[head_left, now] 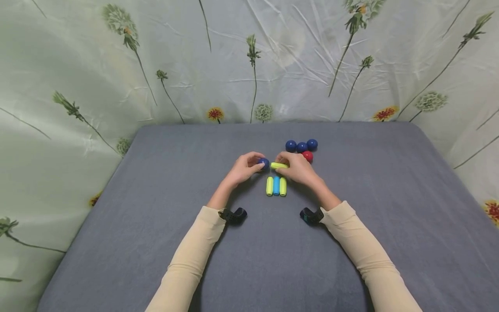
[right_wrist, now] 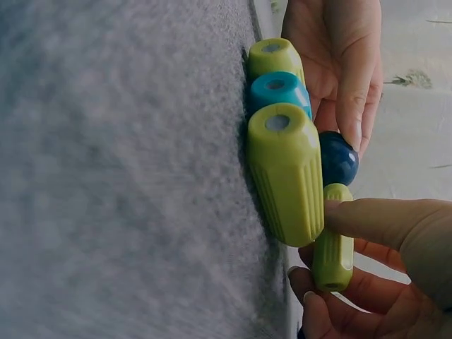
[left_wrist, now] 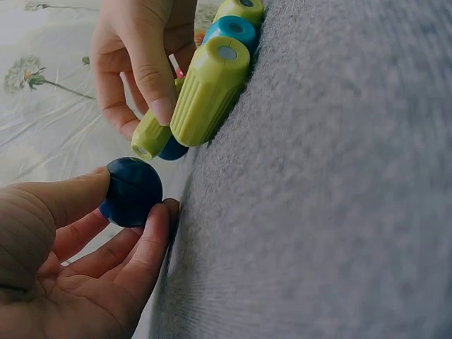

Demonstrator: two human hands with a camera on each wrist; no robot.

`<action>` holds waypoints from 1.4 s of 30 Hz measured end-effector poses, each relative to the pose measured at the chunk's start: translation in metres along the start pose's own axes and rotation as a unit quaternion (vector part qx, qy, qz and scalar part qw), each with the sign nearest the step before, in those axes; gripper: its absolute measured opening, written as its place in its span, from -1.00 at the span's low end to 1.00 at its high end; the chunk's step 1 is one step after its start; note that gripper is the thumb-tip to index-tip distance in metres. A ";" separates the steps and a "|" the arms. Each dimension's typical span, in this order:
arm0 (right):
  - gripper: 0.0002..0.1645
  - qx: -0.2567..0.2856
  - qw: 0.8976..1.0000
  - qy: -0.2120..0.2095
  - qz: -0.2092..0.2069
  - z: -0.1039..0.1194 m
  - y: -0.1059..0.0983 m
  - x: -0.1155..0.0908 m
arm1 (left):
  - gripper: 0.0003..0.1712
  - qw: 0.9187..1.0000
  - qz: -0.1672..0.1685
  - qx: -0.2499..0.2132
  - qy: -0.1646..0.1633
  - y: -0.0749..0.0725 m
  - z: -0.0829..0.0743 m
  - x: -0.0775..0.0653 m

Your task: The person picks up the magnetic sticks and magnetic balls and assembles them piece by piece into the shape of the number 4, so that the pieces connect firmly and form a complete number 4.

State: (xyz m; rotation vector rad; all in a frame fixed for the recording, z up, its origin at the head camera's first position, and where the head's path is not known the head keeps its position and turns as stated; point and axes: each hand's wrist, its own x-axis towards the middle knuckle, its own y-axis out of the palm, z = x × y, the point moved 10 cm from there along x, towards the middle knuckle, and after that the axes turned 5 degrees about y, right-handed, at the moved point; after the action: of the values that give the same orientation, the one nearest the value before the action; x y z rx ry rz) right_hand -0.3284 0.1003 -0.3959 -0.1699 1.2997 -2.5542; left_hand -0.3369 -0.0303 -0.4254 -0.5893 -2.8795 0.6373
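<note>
two hands at work over a grey desk, each with one small piece in its grip. the left hand pinches a dark blue ball between thumb and fingers, the grip parted only by the ball's width. the right hand pinches a yellow-green stick, its grip narrowed to the thickness of the piece; the stick lies crosswise, its left end just beside the ball, though whether the two touch cannot be told. on the near side of this pair stands a row of three sticks, side by side and pointing near to far: a left lime stick, a blue stick and a right lime stick. in the left wrist view the row partly covers the held stick. beyond the right hand, to the far right, sit a left far ball, a middle far ball and a right far ball, all dark blue, with a red ball on their near side, close to the back of that hand. past the far edge hangs a flower-printed curtain
</note>
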 end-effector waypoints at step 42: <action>-0.77 0.022 1.000 -0.005 0.008 0.009 0.007 0.004 | -0.62 0.997 0.012 0.067 0.026 0.002 -0.003 0.003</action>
State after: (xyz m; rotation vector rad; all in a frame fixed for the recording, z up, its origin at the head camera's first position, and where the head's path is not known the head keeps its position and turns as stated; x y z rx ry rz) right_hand -0.3289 0.0880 -0.3966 -0.1616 1.2359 -2.5622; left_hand -0.3387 -0.0264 -0.4234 -0.6131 -2.7579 0.7999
